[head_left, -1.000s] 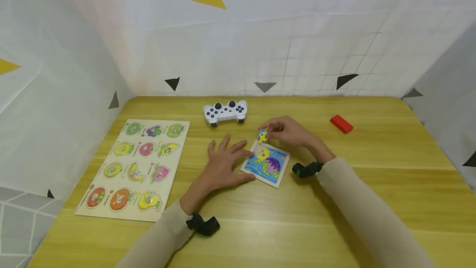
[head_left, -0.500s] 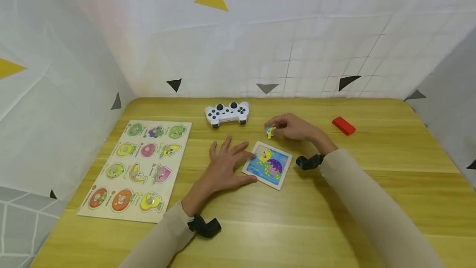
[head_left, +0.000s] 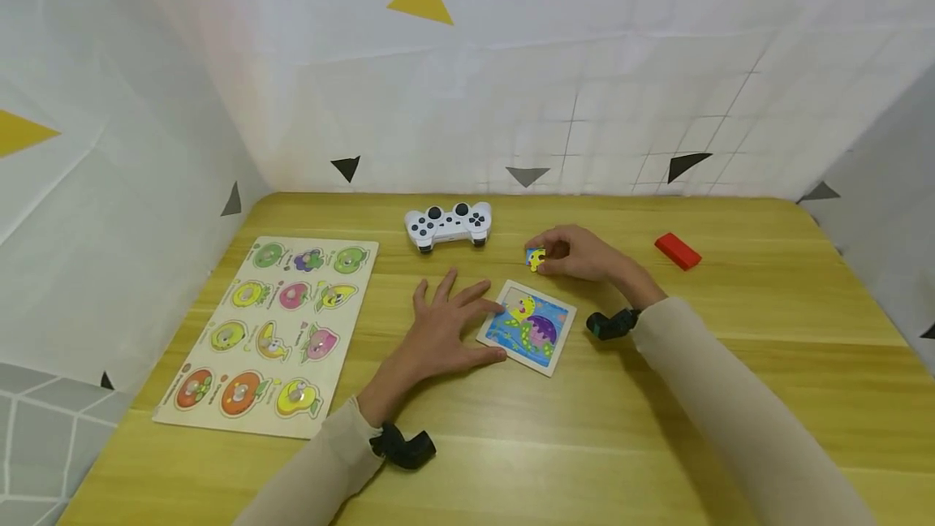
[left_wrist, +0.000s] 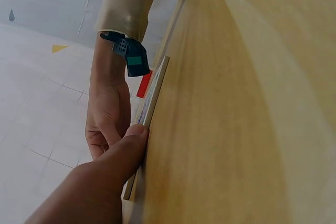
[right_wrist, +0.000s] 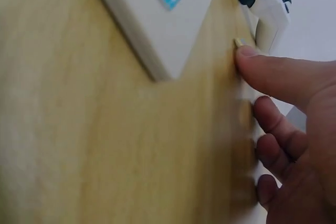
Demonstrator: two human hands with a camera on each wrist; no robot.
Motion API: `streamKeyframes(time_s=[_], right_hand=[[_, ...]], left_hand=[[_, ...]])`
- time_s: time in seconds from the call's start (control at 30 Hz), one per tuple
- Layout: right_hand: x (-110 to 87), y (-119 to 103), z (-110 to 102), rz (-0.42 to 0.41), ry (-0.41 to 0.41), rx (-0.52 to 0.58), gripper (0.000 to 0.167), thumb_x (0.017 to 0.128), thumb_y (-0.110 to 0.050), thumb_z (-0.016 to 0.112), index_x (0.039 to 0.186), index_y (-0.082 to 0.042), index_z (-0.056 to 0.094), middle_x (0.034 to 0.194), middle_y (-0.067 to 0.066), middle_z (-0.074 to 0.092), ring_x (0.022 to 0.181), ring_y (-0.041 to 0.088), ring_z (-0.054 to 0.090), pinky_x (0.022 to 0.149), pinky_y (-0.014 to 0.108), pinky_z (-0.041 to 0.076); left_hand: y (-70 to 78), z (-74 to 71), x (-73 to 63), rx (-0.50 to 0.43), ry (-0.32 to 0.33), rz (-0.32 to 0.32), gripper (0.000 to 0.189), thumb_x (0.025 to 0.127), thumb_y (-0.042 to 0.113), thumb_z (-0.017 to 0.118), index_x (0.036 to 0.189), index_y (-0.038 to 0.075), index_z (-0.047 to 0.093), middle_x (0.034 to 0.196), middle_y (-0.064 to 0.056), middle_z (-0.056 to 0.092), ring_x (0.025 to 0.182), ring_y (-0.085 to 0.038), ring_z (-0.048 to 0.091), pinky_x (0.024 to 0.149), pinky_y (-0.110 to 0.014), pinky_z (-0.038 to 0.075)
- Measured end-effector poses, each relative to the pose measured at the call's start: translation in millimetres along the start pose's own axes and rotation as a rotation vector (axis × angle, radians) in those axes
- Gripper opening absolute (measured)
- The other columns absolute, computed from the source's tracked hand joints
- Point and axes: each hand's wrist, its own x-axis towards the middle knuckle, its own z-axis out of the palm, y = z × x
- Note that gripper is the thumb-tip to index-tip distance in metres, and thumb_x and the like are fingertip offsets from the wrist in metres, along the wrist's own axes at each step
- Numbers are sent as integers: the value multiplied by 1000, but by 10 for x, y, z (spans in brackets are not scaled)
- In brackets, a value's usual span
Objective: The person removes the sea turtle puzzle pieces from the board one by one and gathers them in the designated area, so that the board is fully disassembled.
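My right hand (head_left: 580,254) pinches a small blue and yellow jigsaw piece (head_left: 534,259) just beyond the puzzle's far edge; only a thin edge of the piece (right_wrist: 240,42) shows past my thumb in the right wrist view. The square turtle jigsaw puzzle (head_left: 539,329) lies flat on the table in a pale wooden frame, with a bare patch at its far left corner. My left hand (head_left: 441,331) is spread beside it, index finger and thumb touching its left side. In the left wrist view, that thumb (left_wrist: 137,132) rests against the frame's edge (left_wrist: 160,77).
A wooden fruit peg board (head_left: 266,335) lies at the left of the table. A white game controller (head_left: 449,226) is near the back edge, and a red block (head_left: 678,251) sits at the back right. Patterned cloth walls (head_left: 467,88) enclose the table's far sides.
My right hand has moved with the jigsaw piece away from the puzzle's far left corner, slightly right and back, and the piece has turned. My left hand has stayed at the puzzle.
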Motion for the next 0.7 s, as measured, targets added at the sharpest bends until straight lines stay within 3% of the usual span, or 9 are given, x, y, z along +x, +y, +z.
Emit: streamKeyframes(time_s=[0.23,0.43,0.53,0.7], right_hand=[[65,60,10,0,76,-103,39,93,-19,74,132,-14,70,111,13,65,100,28,53,86,40,39],[210,77,-15,102,88,-130,41,94,-26,71,134,-22,69,116,13,65,109,32,51,98,61,28],[285,100,-48,113,92,-129,41,94,-25,70,135,-23,69,115,14,68,109,32,54,102,70,24],[395,162,-82,150,103,-139,41,95,-26,68,136,-26,68,109,13,66,105,30,50,95,63,25]], left_hand=[[3,4,-6,-2,6,5,62,82,72,67,136,41,61,162,3,42,155,-48,17,113,-78,7],[-3,10,-4,4,1,-3,63,82,74,66,136,42,60,162,4,42,156,-47,17,113,-78,6],[-4,15,-4,5,-2,-6,63,82,74,66,136,43,60,163,5,42,156,-46,17,114,-77,6],[-5,24,1,11,-7,-7,62,82,75,64,136,44,60,163,6,41,157,-45,16,114,-77,6]])
